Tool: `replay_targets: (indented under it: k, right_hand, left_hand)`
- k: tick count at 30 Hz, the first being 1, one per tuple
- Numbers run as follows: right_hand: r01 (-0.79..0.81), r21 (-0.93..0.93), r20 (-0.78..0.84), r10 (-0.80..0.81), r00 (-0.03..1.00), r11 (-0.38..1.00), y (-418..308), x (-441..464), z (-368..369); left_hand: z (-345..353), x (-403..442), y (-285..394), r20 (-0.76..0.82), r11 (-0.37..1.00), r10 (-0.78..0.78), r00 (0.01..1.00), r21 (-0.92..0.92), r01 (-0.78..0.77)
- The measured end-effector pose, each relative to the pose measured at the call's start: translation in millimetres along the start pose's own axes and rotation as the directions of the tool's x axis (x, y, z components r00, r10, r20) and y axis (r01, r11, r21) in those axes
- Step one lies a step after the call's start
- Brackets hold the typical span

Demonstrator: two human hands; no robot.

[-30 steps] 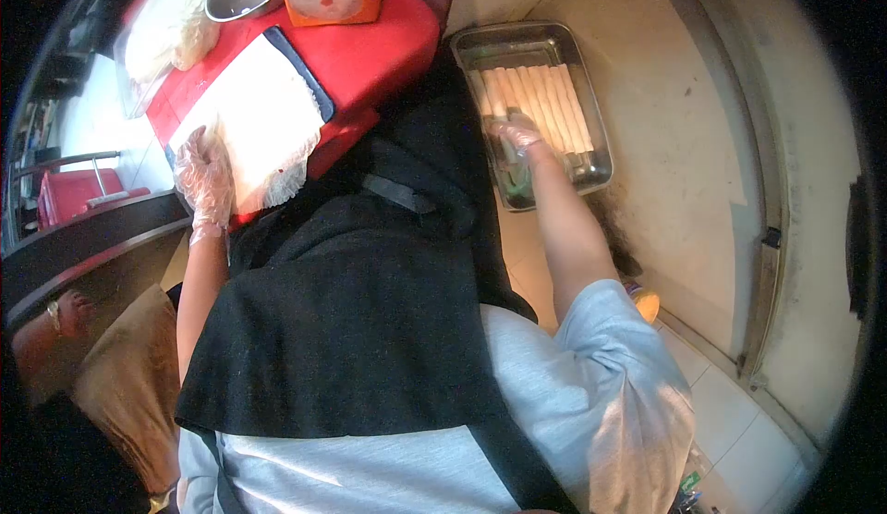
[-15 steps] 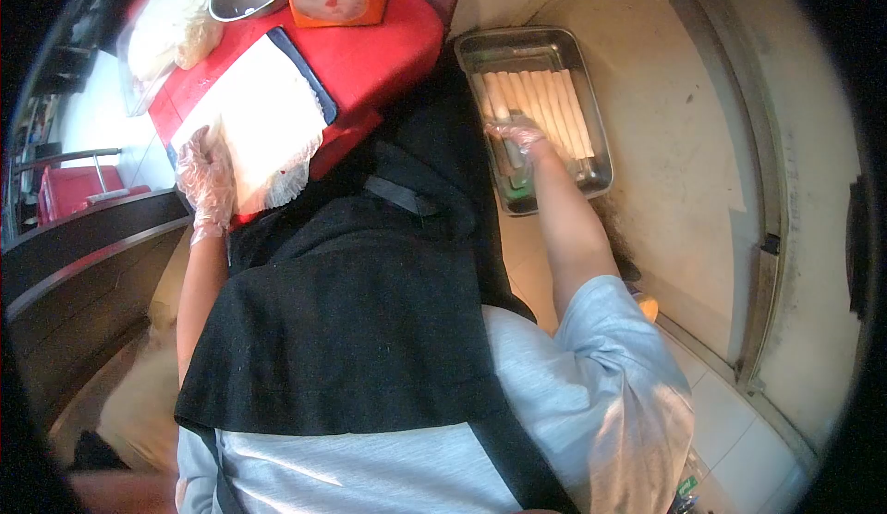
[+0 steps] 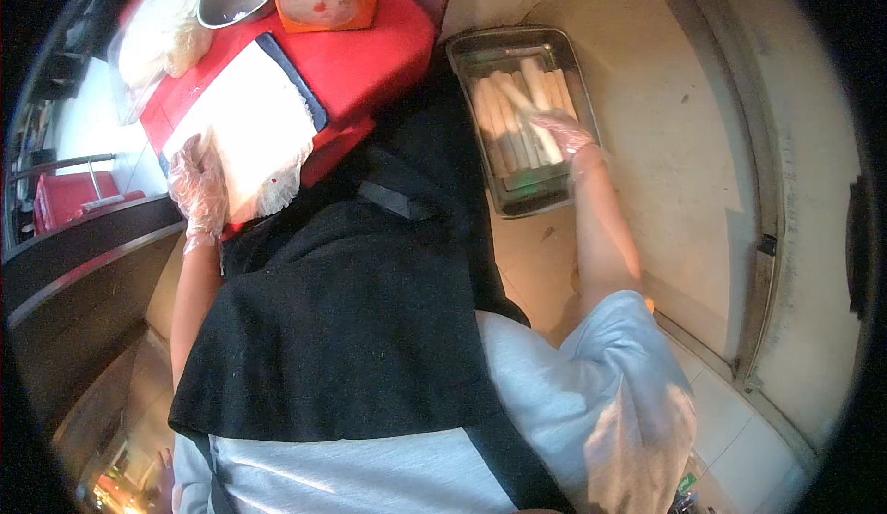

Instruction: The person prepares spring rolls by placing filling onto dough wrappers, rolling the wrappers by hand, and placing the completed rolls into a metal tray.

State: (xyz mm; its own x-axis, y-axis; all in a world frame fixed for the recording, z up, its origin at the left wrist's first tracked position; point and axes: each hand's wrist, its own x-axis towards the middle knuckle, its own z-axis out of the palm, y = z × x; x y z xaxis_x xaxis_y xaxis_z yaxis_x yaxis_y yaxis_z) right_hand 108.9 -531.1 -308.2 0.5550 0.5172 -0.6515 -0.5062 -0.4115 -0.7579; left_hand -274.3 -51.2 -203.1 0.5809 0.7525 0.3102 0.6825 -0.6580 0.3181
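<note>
My left hand [image 3: 197, 186], in a clear plastic glove, is curled over the lower left edge of a stack of thin white wrapper sheets [image 3: 245, 112]. The stack lies on a dark blue-edged board [image 3: 294, 78]. My right hand [image 3: 565, 133], also gloved, is over the metal tray [image 3: 531, 207], its fingers closed on one pale, slender roll [image 3: 516, 93] that slants across the others. Several similar rolls [image 3: 504, 130] lie side by side in the tray. The right fingers are somewhat blurred.
An orange dial scale [image 3: 328, 1] stands on the red table [image 3: 393, 38], beside a metal bowl [image 3: 226, 6] with a spoon. A clear bag of pale food [image 3: 166, 47] is at the table's far left. A wall panel [image 3: 684, 144] rises right of the tray.
My right hand has moved right across the tray, and a roll now lies slanted at its fingers. The rolls look rearranged. My left hand stays at the wrapper edge.
</note>
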Motion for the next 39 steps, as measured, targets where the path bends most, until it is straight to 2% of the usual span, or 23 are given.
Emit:
replay_targets:
  k: [3, 6, 10, 13, 19, 22, 25, 28, 31, 34, 39]
  right_hand:
    - [0.046, -0.353, -0.26, -0.145, 0.955, 0.934, -24, -25, -22]
    - [0.012, -0.514, -0.44, -0.276, 0.855, 0.858, -17, -22, -43]
    - [-0.204, -0.815, -0.46, -0.392, 0.797, 0.543, 4, -15, -50]
    - [-0.345, -0.811, -0.515, -0.294, 0.805, 0.473, 24, 6, -54]
    - [-0.332, -0.791, -0.513, -0.263, 0.817, 0.513, 19, 3, -61]
    - [-0.301, -0.802, -0.568, -0.502, 0.652, 0.516, 69, 43, -105]
    - [-0.143, -0.737, -0.496, -0.384, 0.779, 0.661, 18, 6, -68]
    - [-0.099, -0.736, -0.454, -0.38, 0.806, 0.67, 16, 15, -51]
    - [-0.071, -0.714, -0.454, -0.383, 0.805, 0.697, -8, -4, -4]
    - [-0.031, -0.692, -0.512, -0.46, 0.726, 0.721, 31, 28, -10]
    - [-0.072, -0.811, -0.451, -0.542, 0.71, 0.581, 37, 26, -7]
  left_hand:
    - [-3, 0, 5, 0.002, 1.0, 0.001, 1.0, 0.007, -0.002]
    - [-2, 1, 2, 0.01, 0.999, 0.014, 1.0, 0.05, -0.015]
    - [-2, 0, 5, 0.012, 1.0, 0.007, 1.0, 0.026, -0.007]
    - [-4, -1, 8, 0.023, 0.999, -0.025, 0.999, 0.04, 0.025]
    - [-1, -1, 2, 0.015, 0.999, 0.015, 1.0, 0.031, -0.016]
    - [-2, 0, 2, 0.011, 0.999, 0.02, 1.0, 0.026, -0.02]
    - [-1, 0, -1, 0.013, 0.998, 0.032, 0.999, 0.059, -0.032]
    - [0, 1, -2, 0.022, 0.995, 0.02, 1.0, 0.093, -0.022]
    - [3, 1, -8, 0.003, 0.99, 0.079, 0.997, 0.116, -0.079]
    - [2, 1, -7, 0.004, 0.995, 0.054, 0.999, 0.088, -0.054]
    - [3, 1, -6, 0.0, 0.994, 0.07, 0.998, 0.089, -0.07]
